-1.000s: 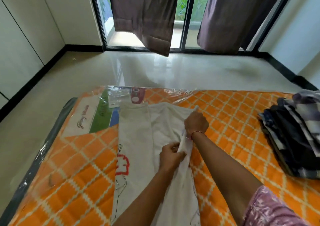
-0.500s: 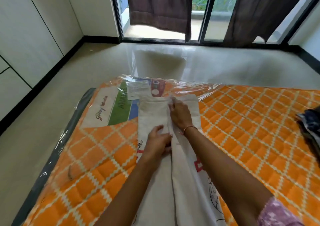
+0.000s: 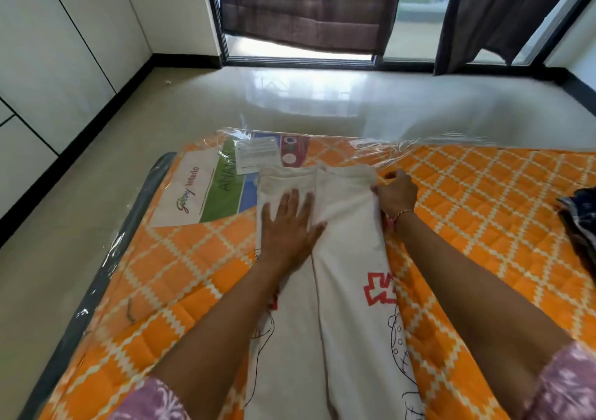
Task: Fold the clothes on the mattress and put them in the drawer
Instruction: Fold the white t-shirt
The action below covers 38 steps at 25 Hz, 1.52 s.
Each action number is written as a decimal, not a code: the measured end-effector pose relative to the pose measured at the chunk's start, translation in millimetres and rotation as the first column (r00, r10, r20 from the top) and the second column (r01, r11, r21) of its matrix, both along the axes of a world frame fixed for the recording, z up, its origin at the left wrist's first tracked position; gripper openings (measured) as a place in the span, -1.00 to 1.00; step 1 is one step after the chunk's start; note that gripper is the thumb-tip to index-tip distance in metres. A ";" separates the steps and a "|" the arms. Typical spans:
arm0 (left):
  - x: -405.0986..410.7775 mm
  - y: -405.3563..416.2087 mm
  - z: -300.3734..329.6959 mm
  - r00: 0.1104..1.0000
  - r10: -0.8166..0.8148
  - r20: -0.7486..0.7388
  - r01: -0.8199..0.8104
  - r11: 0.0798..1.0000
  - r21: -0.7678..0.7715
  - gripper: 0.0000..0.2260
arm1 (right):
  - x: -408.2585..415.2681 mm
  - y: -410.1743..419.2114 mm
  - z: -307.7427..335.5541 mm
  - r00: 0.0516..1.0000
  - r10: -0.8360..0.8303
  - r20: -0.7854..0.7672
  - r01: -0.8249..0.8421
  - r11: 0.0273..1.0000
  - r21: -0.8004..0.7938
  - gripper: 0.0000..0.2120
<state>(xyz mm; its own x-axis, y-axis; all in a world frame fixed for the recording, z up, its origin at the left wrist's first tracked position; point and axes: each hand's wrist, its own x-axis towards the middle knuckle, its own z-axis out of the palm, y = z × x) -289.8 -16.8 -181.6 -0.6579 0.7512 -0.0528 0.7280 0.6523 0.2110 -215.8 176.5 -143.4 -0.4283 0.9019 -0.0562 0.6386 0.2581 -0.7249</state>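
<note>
The left hand [image 3: 292, 226] lies flat, fingers straight, pinning the white garment [image 3: 348, 258] to the mattress [image 3: 483, 226]. The right hand [image 3: 395, 194] pinches its edge, likely to straighten the fold.

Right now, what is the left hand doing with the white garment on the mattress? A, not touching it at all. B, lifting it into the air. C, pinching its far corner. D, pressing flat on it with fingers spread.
D: the left hand lies palm down with its fingers spread on the white garment, which is laid out flat on the orange mattress.
</note>
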 end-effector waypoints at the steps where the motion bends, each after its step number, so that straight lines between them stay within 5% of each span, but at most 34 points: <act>1: -7.8 -2.1 0.4 0.996 0.086 -0.002 -0.086 0.995 0.048 -0.37 | -2.0 2.8 1.5 1.000 -0.031 -0.005 0.031 0.999 -0.008 -0.73; 3: -21.6 -3.2 8.6 0.936 0.352 0.000 -0.347 0.923 0.167 -0.30 | -5.1 4.1 3.1 0.996 -0.077 -0.046 0.073 0.994 -0.079 -0.78; 5: -37.7 0.5 23.1 0.789 0.541 0.290 -0.611 0.740 0.281 -0.23 | -11.0 5.7 4.6 0.973 -0.156 -0.172 0.087 0.932 -0.351 -0.73; 7: -47.8 4.3 32.4 0.669 0.379 0.640 -0.701 0.609 0.372 -0.18 | -14.7 2.9 7.1 0.944 -0.204 -0.258 0.006 0.795 -0.606 -0.65; 11: -37.2 1.6 47.9 0.631 0.268 0.728 -0.733 0.515 0.445 -0.57 | -11.0 -12.8 22.7 0.953 -0.109 -0.282 -0.028 0.898 -0.439 -0.55; 15: -30.4 -4.4 85.5 0.431 0.055 0.901 -0.828 0.420 0.371 -0.61 | 9.8 -26.0 51.3 0.896 -0.012 -0.444 -0.128 0.950 -0.285 -0.54; 19: -3.1 -33.8 134.0 0.210 -0.206 0.956 -0.802 0.523 0.289 -0.61 | 56.2 -59.7 85.2 0.740 0.058 -0.670 -0.310 0.914 -0.263 -0.53; 21: 17.7 -66.2 131.1 0.341 -0.258 0.904 -0.676 0.601 0.427 -0.40 | 101.4 -83.8 93.8 0.719 0.109 -0.686 -0.340 0.916 -0.211 -0.52; 23: 50.6 -110.1 110.2 0.597 -0.207 0.775 -0.451 0.713 0.537 -0.17 | 159.6 -110.3 81.4 0.787 0.267 -0.556 -0.334 0.942 -0.020 -0.52; 26: 112.5 -162.7 68.3 0.929 -0.241 0.283 0.082 0.876 0.475 -0.16 | 233.5 -156.3 39.3 0.866 0.465 -0.184 -0.415 0.874 0.252 -0.46; 28: 142.1 -177.0 51.0 0.930 -0.356 -0.087 0.366 0.884 0.291 -0.29 | 257.5 -178.3 15.7 0.831 0.552 0.068 -0.540 0.773 0.333 -0.47; 30: 150.9 -184.4 53.4 0.871 -0.418 -0.258 0.467 0.867 0.172 -0.59 | 266.2 -183.4 9.5 0.763 0.588 0.270 -0.640 0.622 0.451 -0.52; 34: 144.4 -210.9 67.3 0.947 -0.249 -0.203 0.306 0.890 0.337 -0.82 | 270.8 -177.4 25.8 0.812 0.534 0.235 -0.565 0.618 0.546 -0.56; 36: 145.1 -219.4 67.8 0.940 -0.284 -0.191 0.319 0.929 0.186 -0.81 | 274.3 -182.9 24.2 0.732 0.565 0.381 -0.679 0.557 0.478 -0.57; 38: 148.8 -226.7 65.7 0.951 -0.309 -0.026 0.309 0.951 0.009 -0.72 | 280.3 -184.8 18.4 0.573 0.631 0.523 -0.809 0.536 0.240 -0.54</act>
<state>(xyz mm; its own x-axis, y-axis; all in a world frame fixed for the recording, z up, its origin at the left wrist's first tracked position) -141.1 -243.5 -115.9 -0.3945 0.9184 -0.0287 0.8984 0.3921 0.1979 64.5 -8.2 -124.9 -0.9680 0.2453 -0.0536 0.2511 0.9478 -0.1966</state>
